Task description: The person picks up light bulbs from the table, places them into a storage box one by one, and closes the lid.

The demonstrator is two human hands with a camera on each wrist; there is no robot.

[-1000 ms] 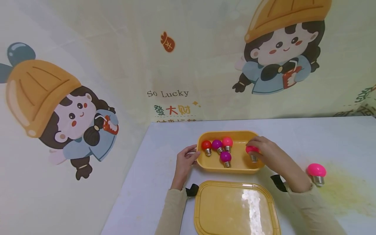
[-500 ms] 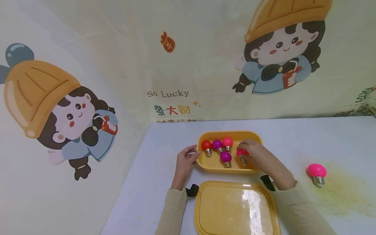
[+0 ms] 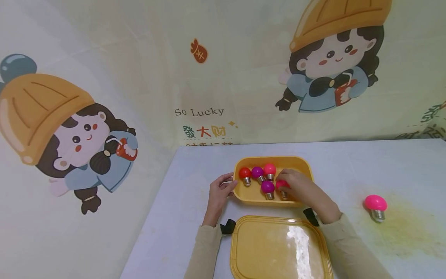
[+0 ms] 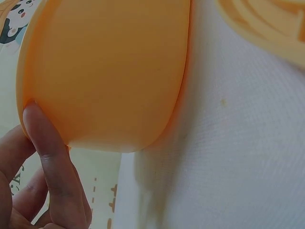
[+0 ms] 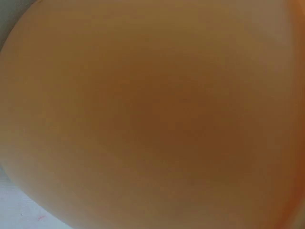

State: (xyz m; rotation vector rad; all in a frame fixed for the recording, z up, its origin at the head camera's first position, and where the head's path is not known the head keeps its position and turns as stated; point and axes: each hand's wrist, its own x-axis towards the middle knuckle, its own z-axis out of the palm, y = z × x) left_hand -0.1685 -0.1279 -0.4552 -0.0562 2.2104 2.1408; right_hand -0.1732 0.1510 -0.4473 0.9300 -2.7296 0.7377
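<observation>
My right hand (image 3: 296, 185) reaches into the yellow plastic box (image 3: 306, 167) and pinches a pink light bulb (image 3: 281, 185), its metal base pointing down toward the box floor. Just left of it lies a purple bulb (image 3: 267, 187). Behind these are a red bulb (image 3: 245, 173), a second purple bulb (image 3: 257, 173) and another pink bulb (image 3: 270, 169). My left hand (image 3: 220, 193) grips the box's left end, thumb and fingers at the rim; the left wrist view shows the thumb (image 4: 45, 129) against the box wall. In the right wrist view the box wall (image 5: 143, 114) hides the hand.
A yellow lid (image 3: 278, 248) lies flat on the white table (image 3: 174, 217) in front of the box. One more pink bulb (image 3: 376, 203) lies at the right, beside a yellowish stain. A printed cloth (image 3: 244, 77) hangs behind the table.
My right hand has moved left inside the box with the pink bulb, bringing it beside the front purple bulb. The left hand has stayed on the box's end.
</observation>
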